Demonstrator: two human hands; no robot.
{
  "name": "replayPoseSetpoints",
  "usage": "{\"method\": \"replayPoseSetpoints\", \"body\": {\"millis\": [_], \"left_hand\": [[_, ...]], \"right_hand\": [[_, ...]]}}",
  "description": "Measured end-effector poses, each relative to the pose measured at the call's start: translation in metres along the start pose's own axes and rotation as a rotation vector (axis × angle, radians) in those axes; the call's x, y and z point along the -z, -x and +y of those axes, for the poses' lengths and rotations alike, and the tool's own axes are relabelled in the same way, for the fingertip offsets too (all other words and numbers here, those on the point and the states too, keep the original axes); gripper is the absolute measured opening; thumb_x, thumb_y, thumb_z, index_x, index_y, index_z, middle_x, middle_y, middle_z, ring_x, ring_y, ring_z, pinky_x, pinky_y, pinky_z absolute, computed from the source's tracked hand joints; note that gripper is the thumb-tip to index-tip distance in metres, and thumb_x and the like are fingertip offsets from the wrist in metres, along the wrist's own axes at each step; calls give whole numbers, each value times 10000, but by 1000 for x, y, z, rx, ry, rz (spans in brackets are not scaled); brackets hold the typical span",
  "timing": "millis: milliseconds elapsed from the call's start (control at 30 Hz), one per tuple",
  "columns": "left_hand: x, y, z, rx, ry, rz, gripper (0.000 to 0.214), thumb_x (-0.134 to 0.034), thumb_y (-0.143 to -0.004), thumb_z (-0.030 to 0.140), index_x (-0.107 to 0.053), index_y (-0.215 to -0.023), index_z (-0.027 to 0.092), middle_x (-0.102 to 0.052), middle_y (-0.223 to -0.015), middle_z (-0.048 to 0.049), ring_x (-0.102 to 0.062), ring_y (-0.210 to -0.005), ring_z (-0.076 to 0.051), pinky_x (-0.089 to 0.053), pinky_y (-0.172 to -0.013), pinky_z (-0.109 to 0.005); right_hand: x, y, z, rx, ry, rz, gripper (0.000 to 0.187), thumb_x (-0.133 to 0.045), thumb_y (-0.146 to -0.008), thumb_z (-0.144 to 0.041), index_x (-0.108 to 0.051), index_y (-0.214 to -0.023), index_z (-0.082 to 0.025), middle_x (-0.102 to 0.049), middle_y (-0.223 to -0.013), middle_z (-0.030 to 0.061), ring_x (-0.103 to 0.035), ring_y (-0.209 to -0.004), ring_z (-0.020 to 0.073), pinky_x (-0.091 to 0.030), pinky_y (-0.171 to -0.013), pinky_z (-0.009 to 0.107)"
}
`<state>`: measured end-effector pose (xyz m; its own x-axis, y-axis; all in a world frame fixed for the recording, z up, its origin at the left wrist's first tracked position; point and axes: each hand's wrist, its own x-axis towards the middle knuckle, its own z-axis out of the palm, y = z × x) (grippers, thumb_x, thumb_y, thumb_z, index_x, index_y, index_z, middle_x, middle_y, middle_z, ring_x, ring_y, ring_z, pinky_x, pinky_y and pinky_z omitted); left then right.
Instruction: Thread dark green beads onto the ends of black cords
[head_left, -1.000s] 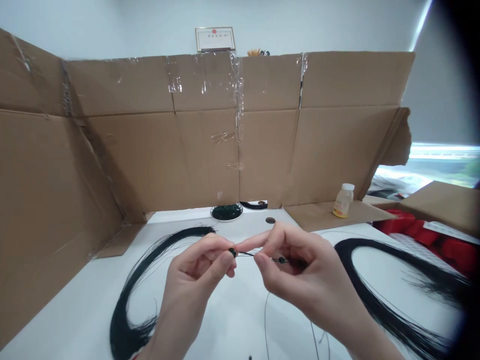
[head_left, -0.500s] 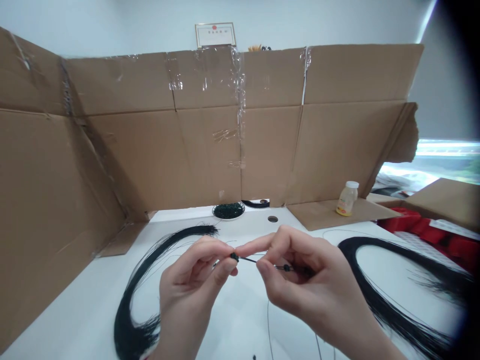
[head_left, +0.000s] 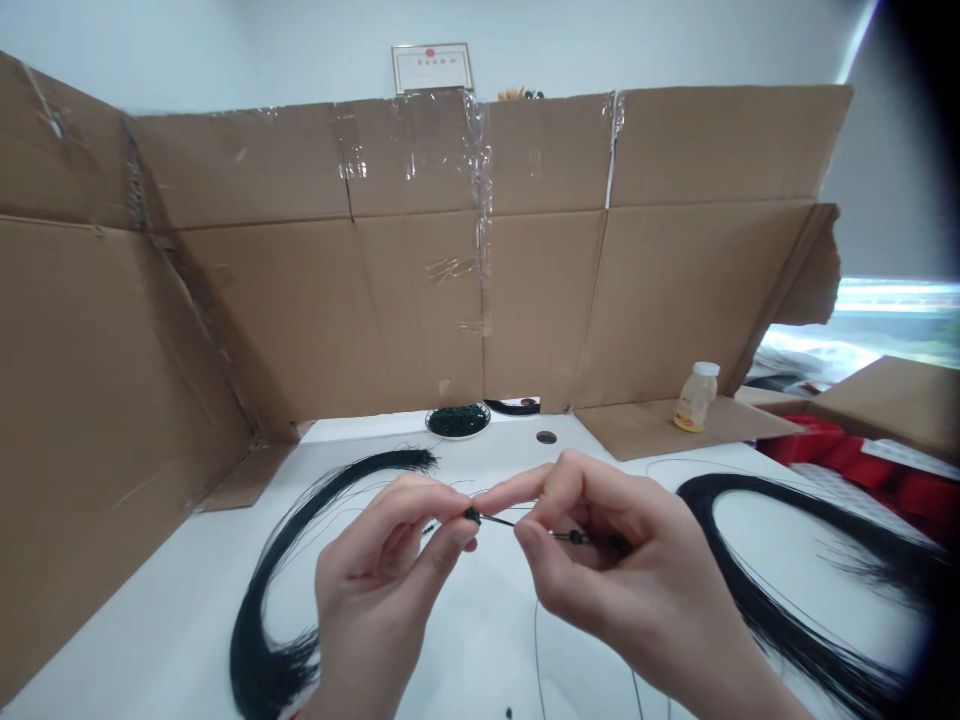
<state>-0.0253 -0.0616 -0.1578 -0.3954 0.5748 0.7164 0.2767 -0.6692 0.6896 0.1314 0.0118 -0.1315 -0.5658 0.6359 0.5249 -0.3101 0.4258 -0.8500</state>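
Between the thumb and index finger of my left hand (head_left: 394, 575) is a small dark green knotted piece (head_left: 472, 515), pinched at the fingertips. My right hand (head_left: 611, 560) grips a thin black cord (head_left: 496, 520) that runs out of that piece. Its index finger reaches left and touches the knotted piece. A dark bead-like knot (head_left: 576, 537) shows on the cord below the right palm; the rest is hidden by the fingers. Loose strands (head_left: 538, 650) hang down from the right hand over the white table (head_left: 480, 640).
Bundles of black cord curve on the left (head_left: 259, 600) and right (head_left: 739, 560). Behind stand a dish of dark green bits (head_left: 457, 420), a table hole (head_left: 547, 437), a cardboard screen (head_left: 405, 310) and a small white-capped bottle (head_left: 696, 398). A box with red items (head_left: 832, 445) is at far right.
Both hands keep the same grip and almost the same position. The knotted piece has shifted very slightly to the right.
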Motion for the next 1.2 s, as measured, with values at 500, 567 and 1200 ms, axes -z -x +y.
{"method": "replayPoseSetpoints", "body": {"millis": [500,567,1200], "left_hand": [[-3,2,0,-172,-198,-3,130,-768,-881,150,-785,-914,275,-731,-805,0,-647,-701,-148,-544,-623,-247],[-3,2,1,-185,-212,-22,146,-761,-883,139,-780,-919,279,-727,-803,2,-645,-698,-151,-546,-616,-252],[-1,-1,1,-243,-239,-81,290,-681,-884,-13,-746,-991,249,-705,-868,13,-651,-794,-127,-558,-712,-231]], "right_hand": [[2,0,0,-11,24,-23,247,-704,-886,-205,-539,-703,-185,-765,-1015,69,-269,-508,67,-240,-426,237],[1,0,-1,-34,-1,-29,245,-700,-895,-224,-545,-709,-187,-757,-1019,75,-286,-514,73,-255,-436,241],[1,0,-1,42,99,-46,192,-679,-881,-132,-557,-747,-195,-757,-1000,-18,-270,-506,54,-238,-425,221]]}}
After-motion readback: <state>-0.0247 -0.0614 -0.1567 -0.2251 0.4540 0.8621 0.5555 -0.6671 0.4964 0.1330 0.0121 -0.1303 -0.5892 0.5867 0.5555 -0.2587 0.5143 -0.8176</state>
